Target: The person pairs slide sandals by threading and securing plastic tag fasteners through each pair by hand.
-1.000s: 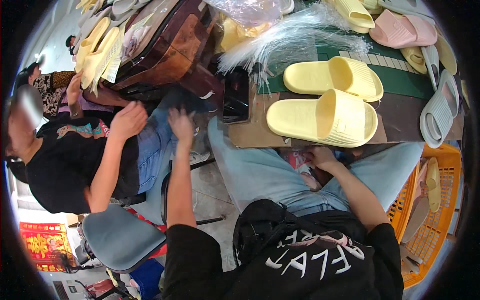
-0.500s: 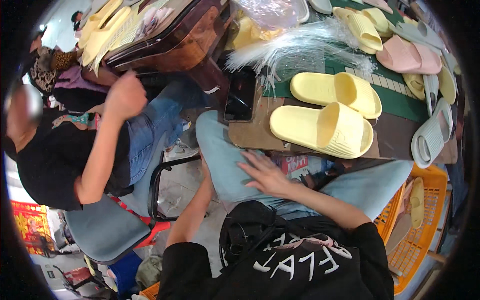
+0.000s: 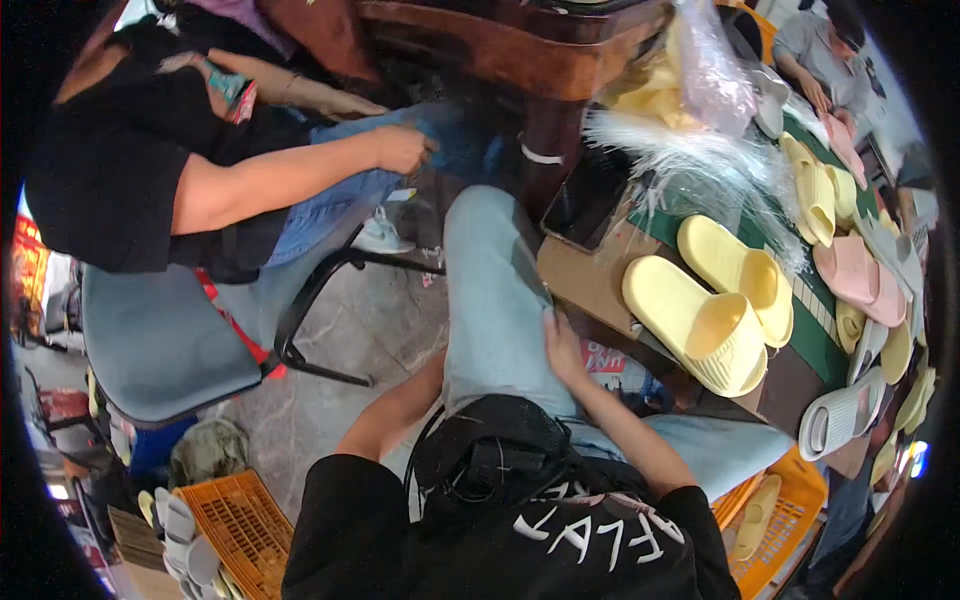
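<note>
Touching right fingers (image 3: 551, 326): blue jeans (image 3: 494, 290)

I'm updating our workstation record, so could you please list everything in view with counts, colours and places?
Front slippers: two, pale yellow, worktable near side
Other slippers: many, yellow, pink and grey, mostly worktable right side
Phone: one, black, worktable left corner
Plastic strands: one heap, clear-white, beyond front slippers
Plastic bag: one, clear, beyond strands
Dark table: one, brown, top centre
Chair: one, grey-blue, left
Crates: at least two, orange, lower left and right
Co-workers: at least two, black and grey tops, left and upper right
Legs: two, light-blue jeans, centre
Left hand: one, hidden beside left leg
Right hand: one, bare, against left thigh
</note>
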`<action>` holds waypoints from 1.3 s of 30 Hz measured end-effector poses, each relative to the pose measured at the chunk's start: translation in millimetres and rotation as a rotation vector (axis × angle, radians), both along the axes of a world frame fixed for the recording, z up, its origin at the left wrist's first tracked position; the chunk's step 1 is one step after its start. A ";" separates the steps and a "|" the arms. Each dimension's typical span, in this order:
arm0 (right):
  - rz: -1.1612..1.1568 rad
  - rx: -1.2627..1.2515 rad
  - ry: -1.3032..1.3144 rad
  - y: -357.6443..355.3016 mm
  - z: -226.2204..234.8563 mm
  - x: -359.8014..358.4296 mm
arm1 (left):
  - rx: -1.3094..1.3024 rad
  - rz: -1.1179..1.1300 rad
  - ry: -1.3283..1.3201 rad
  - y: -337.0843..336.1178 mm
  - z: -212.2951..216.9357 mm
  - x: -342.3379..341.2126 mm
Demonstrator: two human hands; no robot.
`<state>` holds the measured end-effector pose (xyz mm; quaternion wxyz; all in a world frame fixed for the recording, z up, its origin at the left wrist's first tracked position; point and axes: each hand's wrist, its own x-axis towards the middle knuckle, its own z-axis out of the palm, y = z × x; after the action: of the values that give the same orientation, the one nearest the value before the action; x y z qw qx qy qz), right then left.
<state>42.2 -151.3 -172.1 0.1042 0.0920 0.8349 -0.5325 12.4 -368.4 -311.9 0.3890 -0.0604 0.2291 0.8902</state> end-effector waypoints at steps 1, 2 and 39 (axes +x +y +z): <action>0.006 -0.154 -0.241 13.3 -10.4 -12.5 | -0.001 0.016 0.008 16.9 -5.3 0.9; -0.148 -0.180 -0.100 15.5 -18.5 -11.6 | 0.000 0.030 0.016 23.6 -9.9 1.3; -0.282 -0.522 -0.469 18.8 -29.9 -21.8 | -0.548 0.415 0.515 12.6 -71.9 -40.3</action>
<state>20.3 -132.4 -202.0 0.2382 0.2955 0.6037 -0.7011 -27.8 -355.8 -383.8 0.1015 0.0179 0.5299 0.8418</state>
